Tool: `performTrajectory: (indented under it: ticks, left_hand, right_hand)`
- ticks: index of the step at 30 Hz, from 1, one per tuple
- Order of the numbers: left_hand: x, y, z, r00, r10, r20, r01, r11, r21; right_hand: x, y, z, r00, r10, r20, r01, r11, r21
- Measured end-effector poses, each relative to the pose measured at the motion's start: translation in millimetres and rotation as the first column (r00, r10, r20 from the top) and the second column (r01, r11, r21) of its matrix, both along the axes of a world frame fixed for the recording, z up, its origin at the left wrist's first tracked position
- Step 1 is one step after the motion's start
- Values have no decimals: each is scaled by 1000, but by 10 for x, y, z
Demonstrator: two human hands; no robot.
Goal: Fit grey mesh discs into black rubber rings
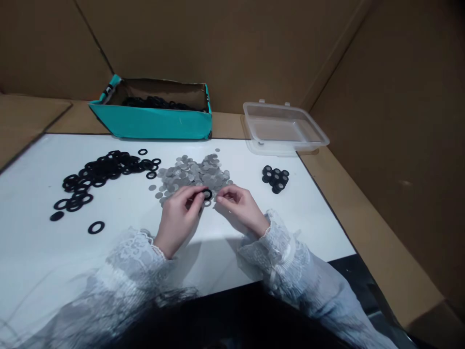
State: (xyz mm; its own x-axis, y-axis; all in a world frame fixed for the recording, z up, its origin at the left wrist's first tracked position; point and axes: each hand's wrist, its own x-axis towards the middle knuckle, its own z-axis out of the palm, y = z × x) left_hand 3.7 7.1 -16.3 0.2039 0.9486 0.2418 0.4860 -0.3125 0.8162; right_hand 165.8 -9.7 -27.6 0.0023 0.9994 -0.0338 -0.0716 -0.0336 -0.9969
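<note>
Thumb and forefinger of my left hand (181, 213) pinch a black ring (207, 194) by its left edge, above the table's middle. Just to its right, the fingertips of my right hand (241, 206) are pressed together; whether a small disc sits between them I cannot make out. Behind both hands spreads a heap of thin grey discs (196, 172), some partly covered by my fingers. At the left lies a curved pile of black rings (105, 167), with a single ring (96, 227) lying apart nearer me.
A teal box (156, 123) holding more black pieces stands at the back. Right of it is a clear plastic container (286, 143). Black rings with grey centres (276, 178) stand clustered at the right of the white table (308, 223). Cardboard walls enclose the back and right.
</note>
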Motion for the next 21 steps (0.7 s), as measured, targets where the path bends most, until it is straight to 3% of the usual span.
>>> performTrajectory:
  ticks: [5, 9, 13, 16, 19, 21]
  left_hand:
    - [7, -52, 38, 992, -116, -41, 119, 991, 64]
    - [-33, -58, 76, 985, -164, -46, 164, 986, 4]
    - [-49, -91, 120, 988, -143, -54, 136, 984, -116]
    - [-39, -121, 130, 996, -88, -34, 78, 969, -235]
    - [-44, -121, 131, 998, -60, 1, 57, 945, -322]
    - [-59, -103, 141, 995, -100, -3, 93, 937, -337]
  right_hand:
    - [-11, -15, 3, 995, 21, -98, -32, 993, -111]
    - [9, -18, -40, 998, 61, -32, -64, 992, -113]
    - [26, -41, -37, 985, 76, 156, -73, 997, -25]
    - [27, -62, 13, 932, 34, 362, -86, 988, 128]
    - [31, -67, 56, 874, 49, 483, -196, 946, 259]
    - [36, -62, 65, 863, 97, 497, -266, 922, 283]
